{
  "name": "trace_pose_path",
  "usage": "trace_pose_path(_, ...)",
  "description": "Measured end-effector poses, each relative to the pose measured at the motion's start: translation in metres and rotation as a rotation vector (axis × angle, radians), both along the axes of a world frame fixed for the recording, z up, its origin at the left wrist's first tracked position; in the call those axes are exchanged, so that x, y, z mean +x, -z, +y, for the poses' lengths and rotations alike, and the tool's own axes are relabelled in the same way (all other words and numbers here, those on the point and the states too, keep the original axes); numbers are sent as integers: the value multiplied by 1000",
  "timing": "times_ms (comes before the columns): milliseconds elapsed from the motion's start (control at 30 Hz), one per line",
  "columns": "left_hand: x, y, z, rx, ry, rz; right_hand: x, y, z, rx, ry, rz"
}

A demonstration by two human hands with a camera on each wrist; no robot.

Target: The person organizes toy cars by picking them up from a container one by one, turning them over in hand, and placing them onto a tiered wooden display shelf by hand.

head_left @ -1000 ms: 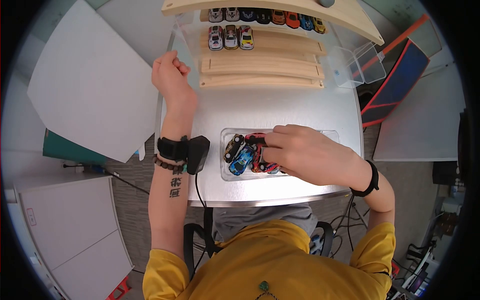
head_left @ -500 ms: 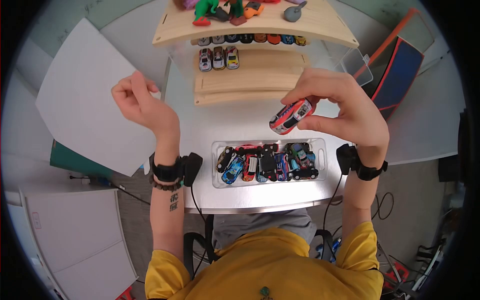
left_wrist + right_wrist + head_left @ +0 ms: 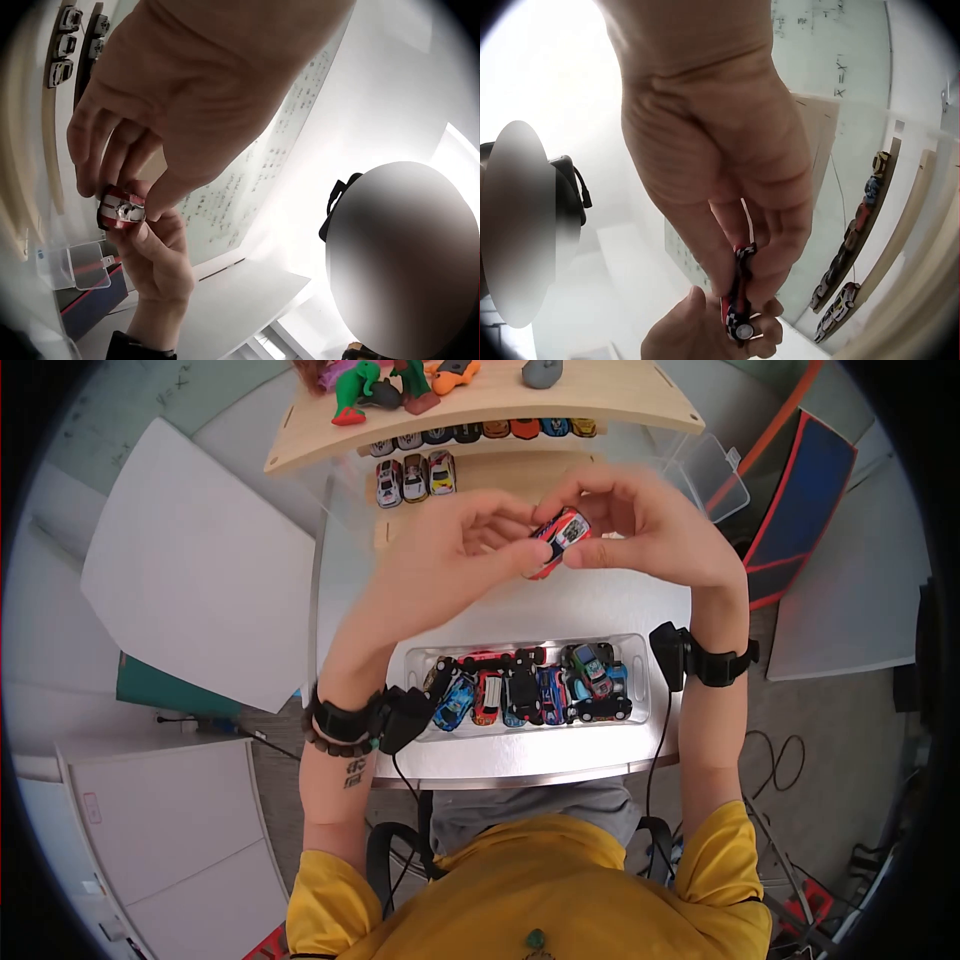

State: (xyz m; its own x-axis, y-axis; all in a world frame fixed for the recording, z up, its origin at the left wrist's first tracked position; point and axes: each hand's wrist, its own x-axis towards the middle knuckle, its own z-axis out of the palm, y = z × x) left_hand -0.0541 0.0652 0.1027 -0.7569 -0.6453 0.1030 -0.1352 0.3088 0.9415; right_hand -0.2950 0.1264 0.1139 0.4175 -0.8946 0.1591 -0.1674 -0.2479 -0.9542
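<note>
A red, white and black toy car (image 3: 562,538) is up in the air between both hands, over the table in front of the shelf. My left hand (image 3: 440,560) pinches its left end, thumb on top. From the other side my right hand (image 3: 655,525) grips it between thumb and fingers. The right wrist view shows the car's (image 3: 739,296) wheel and dark underside edge between the fingertips. Below the hands lies a clear plastic tray (image 3: 643,660) with several toy cars jumbled in it, some showing their black undersides.
Behind the hands stands a tiered wooden shelf (image 3: 480,430). Three toy cars (image 3: 415,478) line its lower tier, with a longer row above. Clay figures (image 3: 455,374) sit on top. A clear open box (image 3: 715,475) is at the right; cables run from both wrist cameras.
My right hand took the red toy car out of the tray and raised it towards the shelf. My left hand, formerly empty at the left, came over and took hold of the car too.
</note>
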Motion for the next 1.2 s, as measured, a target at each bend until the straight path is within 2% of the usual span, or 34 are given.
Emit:
trace_pose_path(100,-4,0,-14,97,73,-12,-5,8,-8,-40,4,-29)
trace_pose_path(167,-7,1,-15,149,121,28,-4,5,-8,44,22,-57)
trace_pose_path(300,-9,5,-21,135,123,-15,-9,13,-15,14,104,19)
trace_pose_path(567,-12,11,-26,69,47,-5,0,16,-16,-40,273,22)
trace_pose_path(633,-11,14,-26,71,31,13,2,12,-14,-64,341,124)
trace_pose_path(767,-10,10,-25,60,-16,26,8,8,-7,-113,305,111)
trace_pose_path(833,-8,9,-26,36,-27,18,8,9,-5,-331,339,307)
trace_pose_path(867,-8,9,-26,14,-39,10,10,9,-2,-331,339,309)
trace_pose_path(933,-8,9,-28,-3,-54,2,17,5,4,-441,377,461)
trace_pose_path(1200,-13,7,-27,132,-67,23,33,3,4,-491,438,571)
